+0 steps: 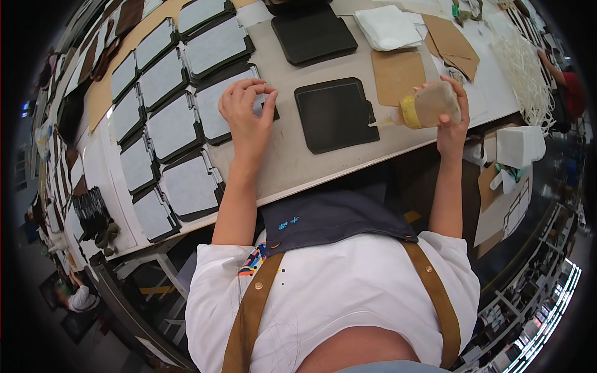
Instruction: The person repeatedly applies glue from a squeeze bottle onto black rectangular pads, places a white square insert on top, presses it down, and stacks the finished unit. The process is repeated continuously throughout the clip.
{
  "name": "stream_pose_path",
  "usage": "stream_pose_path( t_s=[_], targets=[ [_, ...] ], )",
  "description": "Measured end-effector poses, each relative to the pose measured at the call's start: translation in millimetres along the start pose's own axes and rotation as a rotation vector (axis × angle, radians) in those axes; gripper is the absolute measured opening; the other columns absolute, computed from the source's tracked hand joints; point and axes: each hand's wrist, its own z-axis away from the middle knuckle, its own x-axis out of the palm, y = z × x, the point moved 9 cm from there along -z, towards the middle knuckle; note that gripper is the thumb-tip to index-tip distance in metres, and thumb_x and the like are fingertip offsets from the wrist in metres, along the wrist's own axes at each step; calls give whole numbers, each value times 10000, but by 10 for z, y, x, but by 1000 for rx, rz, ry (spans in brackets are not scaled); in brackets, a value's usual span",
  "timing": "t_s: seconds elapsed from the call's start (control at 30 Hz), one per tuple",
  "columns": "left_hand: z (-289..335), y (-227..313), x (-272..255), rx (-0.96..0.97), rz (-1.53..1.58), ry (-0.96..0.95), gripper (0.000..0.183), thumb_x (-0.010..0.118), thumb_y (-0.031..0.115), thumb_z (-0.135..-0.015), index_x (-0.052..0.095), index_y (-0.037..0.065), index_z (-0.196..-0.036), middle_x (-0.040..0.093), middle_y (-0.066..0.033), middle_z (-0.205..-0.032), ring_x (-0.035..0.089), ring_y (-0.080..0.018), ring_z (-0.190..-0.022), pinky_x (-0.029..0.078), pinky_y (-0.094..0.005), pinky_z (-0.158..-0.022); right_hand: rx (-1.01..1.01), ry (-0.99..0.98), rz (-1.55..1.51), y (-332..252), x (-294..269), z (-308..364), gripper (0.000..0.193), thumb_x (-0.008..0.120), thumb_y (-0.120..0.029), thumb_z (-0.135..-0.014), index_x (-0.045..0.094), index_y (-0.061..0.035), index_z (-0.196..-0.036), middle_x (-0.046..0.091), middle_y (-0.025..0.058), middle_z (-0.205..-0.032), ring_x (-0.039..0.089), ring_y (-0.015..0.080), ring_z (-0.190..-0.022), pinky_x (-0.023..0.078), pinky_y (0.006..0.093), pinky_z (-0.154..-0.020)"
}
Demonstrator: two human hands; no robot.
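Observation:
My right hand (455,121) is wrapped round a squeeze bottle (432,107), cloudy beige with a yellow band at its neck. The bottle lies tilted on its side in the air, its thin nozzle pointing left. That nozzle tip is at the notched right edge of a flat black panel (333,117); whether they touch I cannot tell. To the left, my left hand (247,110) hovers over the nearest of several black-edged panels with pale grey faces (177,127). Its thumb and index fingertips come together in a pinch, and anything between them is too small to make out.
A stack of black panels (314,34) lies farther back on the pale table (283,165). Brown card (398,78), white sheets (387,28) and a bundle of white strands (525,74) lie at the right. Dark strips (93,211) lie at the far left.

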Motion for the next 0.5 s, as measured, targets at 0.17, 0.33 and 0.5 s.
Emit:
stream_pose_path(
  t_s=[0.17,0.33,0.5],
  targets=[
    [-5,3,1,0,12,0,98,756,175,-861,706,116,-921,682,-8,-1098,562,-231,-1130,329,-395,-1035,27,58,-9,34,-143,215,939,812,-596,-762,460,-3,-1398,640,160,-1204,637,303,-1161,509,432,-1011],
    [-4,9,0,1,-1,-5,103,756,180,-864,712,116,-932,687,-8,-1107,563,-230,-1129,335,-394,-1033,166,384,-207,146,-396,737,861,754,-570,-844,436,-4,-1409,581,166,-1302,588,312,-1238,507,456,-1009],
    [5,-6,-6,-8,0,1,101,753,181,-867,714,119,-937,690,-7,-1122,563,-232,-1131,331,-395,-1039,144,605,-176,11,-330,1295,718,782,-360,-873,416,-7,-1379,563,158,-1265,573,244,-1178,482,412,-1026]
  ],
)
